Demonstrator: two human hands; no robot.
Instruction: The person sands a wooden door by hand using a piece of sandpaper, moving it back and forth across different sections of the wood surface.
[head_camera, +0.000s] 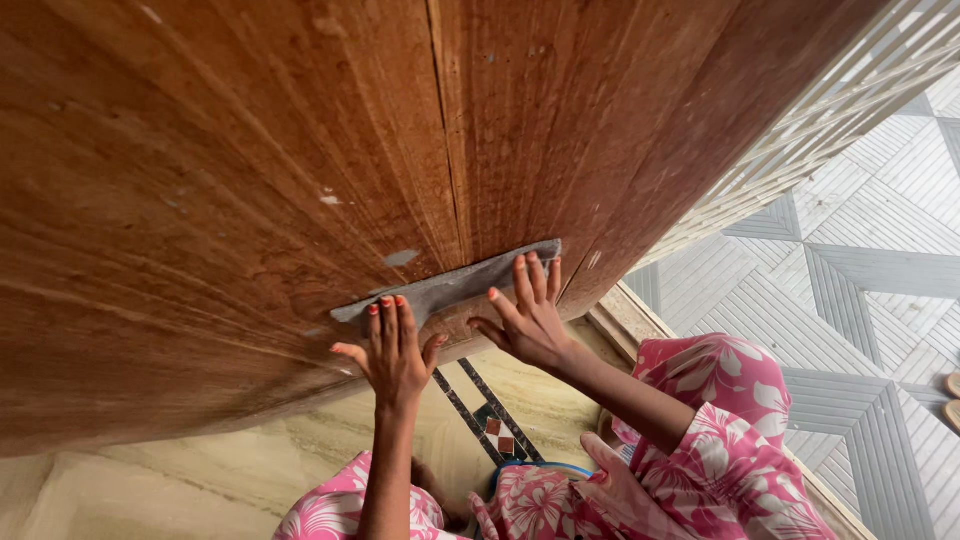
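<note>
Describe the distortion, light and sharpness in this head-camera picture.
Head view: wide-angle bowing curves the wooden door and its plank seams; soft daylight, brightest on the patterned tiles at right, with no hard glare; the left hand, right hand and grey sandpaper strip are sharp; edges slightly soft.

Person, as recorded from the head-worn view, places given relative to the wooden door (250, 180).

- Garment: a pink fabric printed with large white flowers and leaves is worn; it is seen below the door's lower edge, over the knees and lap.
- Arms: both forearms are left uncovered up to the frame edge; no sleeve is seen on them.
- Left hand (395, 355): nails are painted orange-red; no ring or bracelet can be made out.
- Right hand (530, 320): nails are painted the same orange-red; wrist is likewise unadorned.
- A blue edge is glimpsed amid the pink cloth below the door; what it belongs to cannot be told.
</note>
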